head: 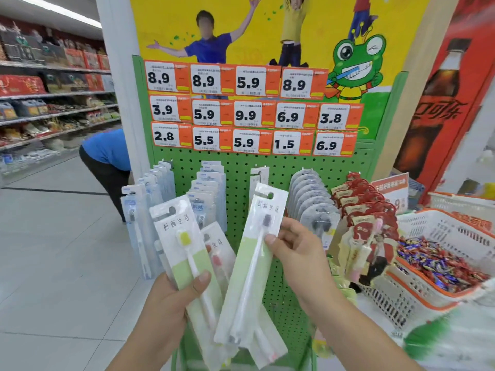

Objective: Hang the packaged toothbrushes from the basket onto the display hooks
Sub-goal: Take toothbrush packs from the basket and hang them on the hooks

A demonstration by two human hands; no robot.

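We're mid-job here, standing at the green pegboard (241, 167) with stock in both hands. Our right hand (294, 253) pinches 1 packaged toothbrush (257, 253) by its edge, thumb on the front, and holds it up tilted so its hang hole sits near the third hook (259, 174), which carries only a pack or so. It isn't threaded yet; the pack hangs free in front of the board.

Our left hand (171, 298) grips a small fan of packs (184, 253), at least 2, maybe 3, thumb clamped across the front one with the yellow brush head. So those are waiting their turn.

What's done? The neighbouring hooks look well stocked: blue-carded rows on the left (152, 188) and centre-left (209, 188), grey round-topped packs (310, 199) and red ones (367, 207) to the right. Whether we hung any of those, we can't say.

The basket the packs come from isn't clearly in view; the white-and-orange basket (428, 231) on the right holds wrapped sweets. We'd judge several hangings are left at minimum: this pack, then the left-hand bunch.
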